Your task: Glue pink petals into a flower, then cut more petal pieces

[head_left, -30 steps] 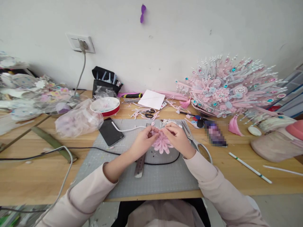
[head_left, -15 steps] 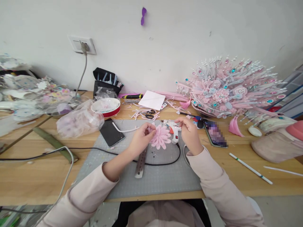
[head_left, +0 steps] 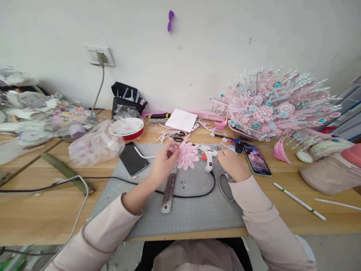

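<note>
My left hand (head_left: 165, 161) pinches a pink fuzzy-petalled flower (head_left: 187, 155) at its left side, above the grey cutting mat (head_left: 194, 214). Just right of the flower lies a small white glue gun (head_left: 209, 161) with an orange part and a black cable. Close by the glue gun, my right hand (head_left: 232, 165) is closed with its fingers curled; what they hold, if anything, is too small to make out. A steel ruler (head_left: 168, 192) rests below the flower. Under my right wrist is an oval metal-rimmed piece (head_left: 226, 187).
A dark phone (head_left: 134, 159) and a red-and-white bowl (head_left: 126, 128) stand to the left. Scissors (head_left: 179, 138) and pink scraps lie behind the flower. At right are a lit phone (head_left: 256, 160), a large beaded pink headdress (head_left: 276, 105) and a white-green pen (head_left: 299, 201).
My right hand has moved right and slightly down, away from the flower, uncovering more of the oval piece. The flower in my left hand has shifted slightly left and up and tilted.
</note>
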The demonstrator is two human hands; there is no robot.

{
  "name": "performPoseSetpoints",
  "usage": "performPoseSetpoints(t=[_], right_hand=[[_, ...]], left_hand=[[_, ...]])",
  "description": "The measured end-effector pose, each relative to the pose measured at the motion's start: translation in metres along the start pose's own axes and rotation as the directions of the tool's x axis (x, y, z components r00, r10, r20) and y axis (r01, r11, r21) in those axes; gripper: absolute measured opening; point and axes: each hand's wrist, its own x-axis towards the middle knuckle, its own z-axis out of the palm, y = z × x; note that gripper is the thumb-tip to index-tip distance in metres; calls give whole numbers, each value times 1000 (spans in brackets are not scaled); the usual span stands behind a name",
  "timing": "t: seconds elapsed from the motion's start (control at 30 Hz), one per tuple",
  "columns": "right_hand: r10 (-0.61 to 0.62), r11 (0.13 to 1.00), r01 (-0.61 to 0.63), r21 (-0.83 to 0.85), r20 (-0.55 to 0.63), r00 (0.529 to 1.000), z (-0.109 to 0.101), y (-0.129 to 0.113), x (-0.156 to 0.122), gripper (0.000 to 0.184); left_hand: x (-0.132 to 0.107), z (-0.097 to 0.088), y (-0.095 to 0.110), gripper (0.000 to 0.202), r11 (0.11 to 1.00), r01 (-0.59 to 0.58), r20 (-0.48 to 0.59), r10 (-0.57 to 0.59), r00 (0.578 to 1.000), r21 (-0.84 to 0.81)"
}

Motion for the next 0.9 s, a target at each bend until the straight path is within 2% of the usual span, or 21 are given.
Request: performPoseSetpoints(t=[0.07, 0.13, 0.27, 0.37, 0.43, 0.5, 0.6, 0.67, 0.8, 0.83, 0.9], right_hand=[[42, 998, -39, -58, 49, 998, 7, 1, 0, 42], [6, 997, 0, -76, 73, 997, 18, 3, 1, 45], [-127, 992, 127, -25, 9, 992, 34, 10, 6, 32], [-142, 986, 146, 79, -47, 989, 35, 13, 11, 32], [-105, 964, 103, 247, -5, 994, 34, 14, 15, 31], [-57, 863, 0, 505, 97, 994, 35, 12, 17, 27], [-68, 509, -109, 854, 166, 984, 36, 3, 15, 19], [-90, 358, -97, 929, 138, 986, 34, -4, 11, 15], [-113, 140, -45, 989, 61, 992, 28, -16, 0, 19], [-128, 118, -38, 992, 53, 990, 28, -17, -2, 20], [-166, 143, -3, 990, 27, 986, 29, -17, -6, 21]], left_hand=[[0, -1, -1, 23, 999, -8, -12, 8, 1000, 34], [1, -2, -1, 26, 998, -14, -29, 16, 999, 67], [2, -4, 0, 28, 994, -22, -50, 28, 998, 111], [3, -5, 1, 28, 992, -27, -66, 35, 997, 121], [4, -7, 1, 26, 991, -28, -91, 41, 995, 134], [6, -8, 2, 24, 989, -31, -115, 47, 992, 143], [8, -11, 1, 20, 990, -51, -131, 69, 989, 135], [10, -12, 0, 17, 988, -59, -145, 80, 986, 144], [12, -14, -1, 13, 985, -52, -175, 81, 981, 166], [13, -15, -1, 13, 984, -52, -175, 82, 981, 168], [13, -15, 0, 13, 983, -49, -175, 80, 981, 177]])
